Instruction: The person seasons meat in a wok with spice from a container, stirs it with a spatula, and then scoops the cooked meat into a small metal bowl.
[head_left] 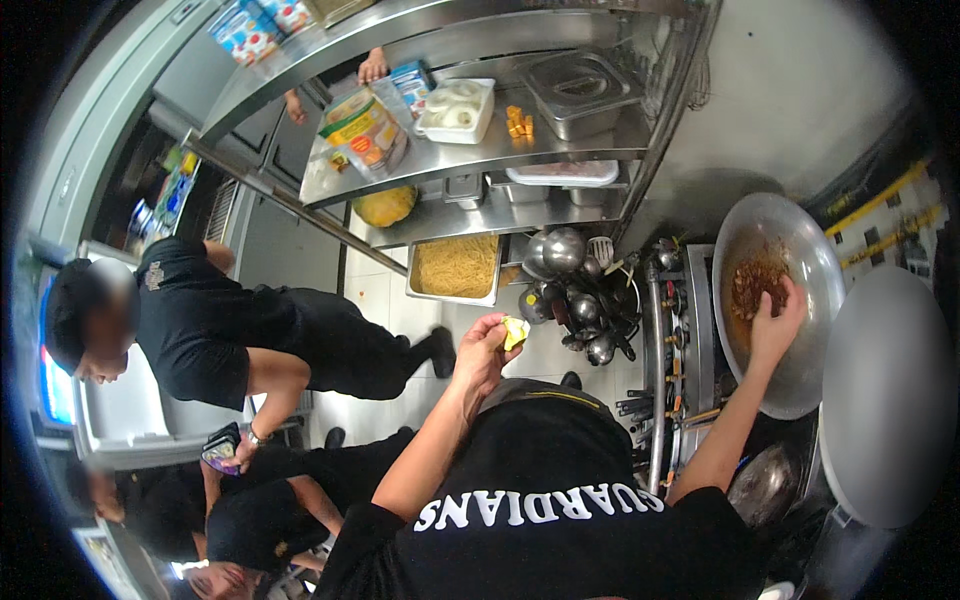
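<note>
1. Shelving of shiny grey steel [470, 165] stands across the upper part of the view in several tiers.
2. A co-worker in black clothing and a black cap [230, 310] is at the left, well apart from the wearer's hands, one hand around a small dark object with purple on it [222, 448].
3. A smooth grey oval surface [885, 400] lies at the far right, just beside the bowl.
4. A wide, round, silver metal bowl [803, 232] is at the right; wet, reddish-brown chopped food [755, 288] lies inside it.
5. A cluster of round silver metal ladles [585, 300] stands between the wearer's two hands, farther forward.
6. A lidded rectangular steel container [585, 85] rests on the shelving.
7. A rectangular silver metal tray [452, 298] of yellow noodles [455, 265] sits left of the ladles.
8. The left hand [482, 352] is closed, its thumb and fingers pinching the wrapper in the air, near the middle of the view.
9. The right hand [776, 318] reaches into the bowl, its fingertips at the brown food; I cannot tell whether they grip any.
10. A small, crumpled yellow-and-white wrapper [515, 333] sticks out from the left fingertips.
</note>
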